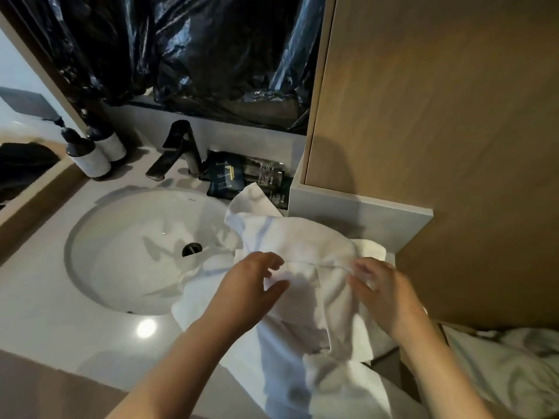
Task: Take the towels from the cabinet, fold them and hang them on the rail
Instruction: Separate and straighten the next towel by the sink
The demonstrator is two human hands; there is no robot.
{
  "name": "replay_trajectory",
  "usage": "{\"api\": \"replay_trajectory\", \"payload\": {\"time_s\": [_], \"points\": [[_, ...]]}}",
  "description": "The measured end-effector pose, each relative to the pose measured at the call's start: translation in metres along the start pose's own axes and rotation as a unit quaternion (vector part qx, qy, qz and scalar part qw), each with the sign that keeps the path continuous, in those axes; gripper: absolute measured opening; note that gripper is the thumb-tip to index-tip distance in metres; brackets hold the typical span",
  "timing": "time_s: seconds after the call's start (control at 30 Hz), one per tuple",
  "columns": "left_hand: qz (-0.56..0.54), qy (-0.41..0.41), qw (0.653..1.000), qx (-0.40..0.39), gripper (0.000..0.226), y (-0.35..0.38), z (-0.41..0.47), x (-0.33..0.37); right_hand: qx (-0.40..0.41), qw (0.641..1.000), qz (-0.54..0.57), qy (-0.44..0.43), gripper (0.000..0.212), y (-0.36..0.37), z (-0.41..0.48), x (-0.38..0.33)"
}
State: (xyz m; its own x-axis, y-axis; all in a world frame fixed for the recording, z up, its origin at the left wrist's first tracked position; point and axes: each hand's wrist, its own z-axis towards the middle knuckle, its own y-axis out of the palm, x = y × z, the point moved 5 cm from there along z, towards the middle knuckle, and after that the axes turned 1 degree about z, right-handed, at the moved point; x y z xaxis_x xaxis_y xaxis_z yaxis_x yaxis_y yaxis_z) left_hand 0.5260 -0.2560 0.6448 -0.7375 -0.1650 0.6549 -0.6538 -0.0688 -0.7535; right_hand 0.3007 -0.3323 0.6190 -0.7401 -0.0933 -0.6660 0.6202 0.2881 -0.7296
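Towel (302, 237), white and crumpled, lies on the countertop (45, 297) at the right rim of the sink (121, 237). One corner points back toward the dark sachets (225, 176); its lower part hangs over the front edge of the counter.

Right hand (384, 294): thumb and fingertips are pinched together on the towel's stitched hem (329, 265), which runs level between the two hands. The back of the hand faces up, and the forearm enters from the lower right.

Left hand (248, 288): the fingers are curved and the thumb is set below them, with a gap between. A folded edge of the towel sits in that gap at the fingertips. Whether the fingers have closed on the cloth cannot be determined. The forearm enters from the lower left, above the counter's front.

Wooden cabinet (438, 116) stands just right of the towel. Black faucet (178, 149) and two pump bottles (87, 155) stand behind the sink.
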Motion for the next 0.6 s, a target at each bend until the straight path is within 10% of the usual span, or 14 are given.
{"api": "replay_trajectory", "payload": {"time_s": [0.6], "points": [[0.115, 0.171, 0.978, -0.042, 0.042, 0.021, 0.083, -0.012, 0.167, 0.975, 0.054, 0.135, 0.062, 0.048, -0.022, -0.017]]}}
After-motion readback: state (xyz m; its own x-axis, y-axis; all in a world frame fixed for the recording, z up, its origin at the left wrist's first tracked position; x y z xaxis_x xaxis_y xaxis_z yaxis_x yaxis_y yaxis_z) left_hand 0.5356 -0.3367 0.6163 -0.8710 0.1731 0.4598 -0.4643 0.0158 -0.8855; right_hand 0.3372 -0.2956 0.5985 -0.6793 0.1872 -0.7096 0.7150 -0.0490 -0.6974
